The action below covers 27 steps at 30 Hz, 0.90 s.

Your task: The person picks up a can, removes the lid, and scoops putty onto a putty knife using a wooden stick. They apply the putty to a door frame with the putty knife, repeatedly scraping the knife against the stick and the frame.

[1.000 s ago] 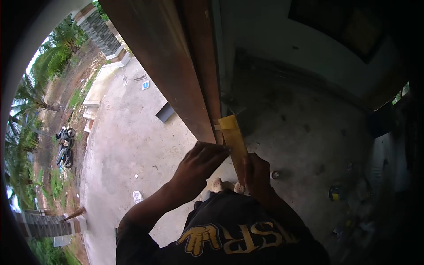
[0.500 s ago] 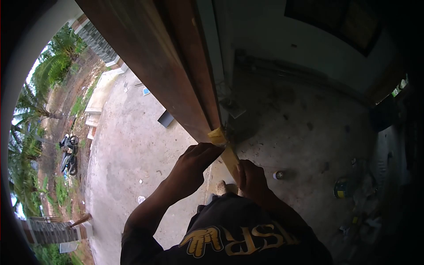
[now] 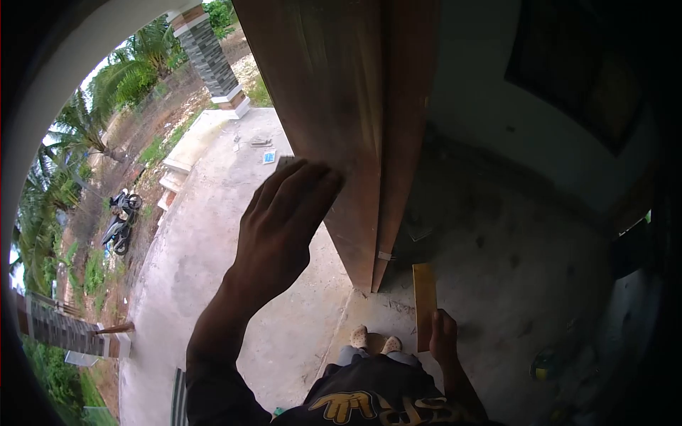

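Note:
My left hand (image 3: 280, 224) is raised in front of a tall brown wooden door-frame post (image 3: 341, 142), fingers bent and pressed together. Its fingertips overlap the post's left edge. A small pale edge (image 3: 285, 161) shows just past the knuckles; what the fingers hold is mostly hidden. Lower down on the right, my right hand (image 3: 444, 334) grips a flat yellow strip (image 3: 425, 302) by its lower part. The strip stands nearly upright, apart from the post. A small light-coloured piece (image 3: 386, 255) sits on the post near its foot.
Pale concrete floor (image 3: 277, 341) spreads to the left, with a blue-and-white packet (image 3: 268, 156) on it. A motorbike (image 3: 121, 220) stands beyond the floor's edge near a stone-clad pillar (image 3: 206, 57). The room at right is dark, with a can (image 3: 543, 366) on the floor.
Both hands were together on the yellow strip at the post's lower end. The left hand has let go and risen; the right has drawn the strip down and right. The view has shifted.

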{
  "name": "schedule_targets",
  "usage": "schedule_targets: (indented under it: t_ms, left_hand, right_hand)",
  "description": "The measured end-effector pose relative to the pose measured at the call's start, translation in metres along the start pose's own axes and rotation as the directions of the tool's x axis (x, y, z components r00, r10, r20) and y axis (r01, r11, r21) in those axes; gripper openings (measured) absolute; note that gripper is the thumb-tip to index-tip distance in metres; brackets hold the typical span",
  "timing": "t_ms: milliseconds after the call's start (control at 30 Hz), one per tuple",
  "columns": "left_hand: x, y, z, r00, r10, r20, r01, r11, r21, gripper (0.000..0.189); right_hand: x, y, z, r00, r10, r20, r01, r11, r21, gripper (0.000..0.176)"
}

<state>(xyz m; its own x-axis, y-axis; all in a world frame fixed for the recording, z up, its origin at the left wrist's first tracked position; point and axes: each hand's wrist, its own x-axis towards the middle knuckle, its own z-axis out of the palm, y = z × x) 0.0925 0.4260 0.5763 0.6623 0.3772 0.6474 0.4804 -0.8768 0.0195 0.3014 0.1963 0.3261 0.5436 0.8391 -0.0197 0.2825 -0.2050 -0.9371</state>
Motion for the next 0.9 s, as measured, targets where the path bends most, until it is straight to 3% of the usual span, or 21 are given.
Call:
schedule_targets:
  t_ms: [67,167,267,333,433,533,600,667,733,800,833,900]
  left_hand:
    - [0.030,-0.001,-0.001,0.988,0.131,-0.081,-0.120,0.984,0.130,0.047]
    - [0.028,-0.008,0.056,0.968,0.121,-0.218,-0.080,0.979,0.190,0.037]
    - [-0.036,-0.025,0.161,0.933,0.056,-0.355,0.028,0.973,0.229,0.032]
    - [-0.090,-0.025,0.205,0.968,0.056,-0.247,-0.011,0.984,0.177,0.032]
    - [-0.116,-0.016,0.176,0.999,-0.042,-0.025,0.042,0.999,0.025,0.038]
    - [-0.025,-0.012,0.071,0.961,-0.048,-0.272,0.080,0.991,0.109,0.044]
    - [0.036,-0.025,0.026,0.911,0.101,-0.401,-0.022,0.980,0.196,0.053]
    - [0.070,-0.032,0.006,0.927,0.132,-0.351,-0.072,0.981,0.178,0.055]
    - [0.061,-0.028,0.010,0.966,0.072,-0.250,-0.030,0.985,0.170,0.051]
    - [0.029,-0.014,0.053,0.968,0.140,-0.207,-0.085,0.963,0.256,0.049]
    - [0.011,-0.006,0.079,0.967,0.068,-0.246,-0.026,0.985,0.171,0.048]
    - [-0.034,-0.005,0.142,0.945,0.074,-0.318,-0.021,0.986,0.168,0.036]
  right_hand:
    - [0.002,0.003,-0.001,0.998,0.052,0.018,-0.052,0.998,-0.021,0.042]
    - [0.007,0.028,0.001,0.996,0.075,0.046,-0.073,0.996,-0.049,0.041]
    - [0.008,0.050,0.001,0.992,0.113,0.063,-0.111,0.993,-0.039,0.040]
    - [0.005,0.070,0.000,0.999,0.038,0.025,-0.035,0.993,-0.114,0.040]
    - [0.002,0.085,-0.010,0.999,0.040,-0.009,-0.041,0.995,-0.088,0.040]
    - [-0.011,0.096,-0.020,0.990,0.137,0.041,-0.137,0.991,-0.008,0.040]
    - [-0.007,0.093,-0.016,0.991,0.115,0.061,-0.118,0.992,0.049,0.041]
    - [-0.010,0.102,-0.017,0.992,0.111,0.064,-0.113,0.993,0.037,0.042]
    - [-0.009,0.120,-0.016,0.994,0.106,0.029,-0.107,0.993,0.047,0.042]
    - [-0.016,0.154,-0.007,0.992,0.123,-0.041,-0.119,0.988,0.093,0.042]
    - [-0.019,0.178,-0.001,0.987,0.145,-0.063,-0.139,0.985,0.101,0.042]
    - [-0.013,0.209,0.014,0.985,0.150,-0.082,-0.138,0.981,0.135,0.043]
